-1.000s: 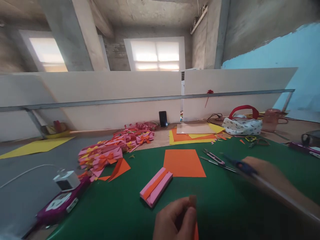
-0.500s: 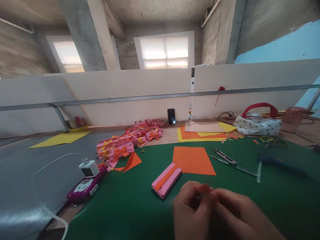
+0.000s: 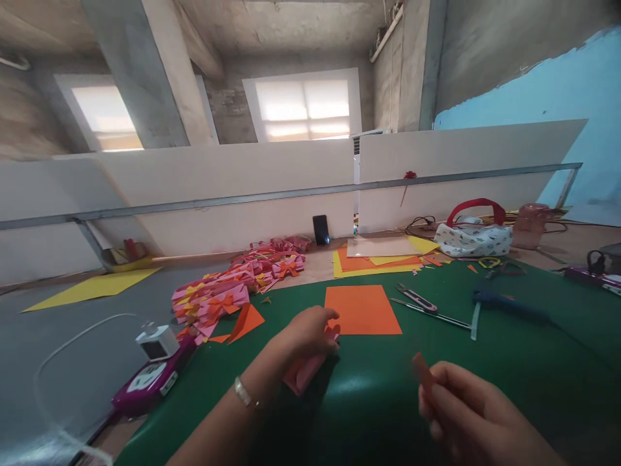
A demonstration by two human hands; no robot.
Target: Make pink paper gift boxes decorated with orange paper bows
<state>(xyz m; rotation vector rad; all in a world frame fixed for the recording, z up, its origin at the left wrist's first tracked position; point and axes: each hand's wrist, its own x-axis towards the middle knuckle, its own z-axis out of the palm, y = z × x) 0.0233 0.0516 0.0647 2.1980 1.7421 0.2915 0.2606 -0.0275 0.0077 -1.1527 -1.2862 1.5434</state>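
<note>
My left hand (image 3: 313,333) reaches over the pink folded paper piece (image 3: 303,375), its fingers curved apart around the far end and covering much of it. My right hand (image 3: 458,401), at the lower right, pinches a small orange paper strip (image 3: 422,372) that points up and left. An orange paper square (image 3: 363,309) lies flat just beyond my left hand.
On the green mat (image 3: 373,388) lie a craft knife (image 3: 417,298), tweezers (image 3: 436,314) and a blue glue gun (image 3: 509,307). Pink and orange bows (image 3: 223,291) pile up at left, near a purple power strip (image 3: 150,382). A phone (image 3: 321,230) leans behind.
My hands have parted. The left one has moved left onto the pink piece, while the right keeps the small orange strip. The camera view has shifted slightly to the right.
</note>
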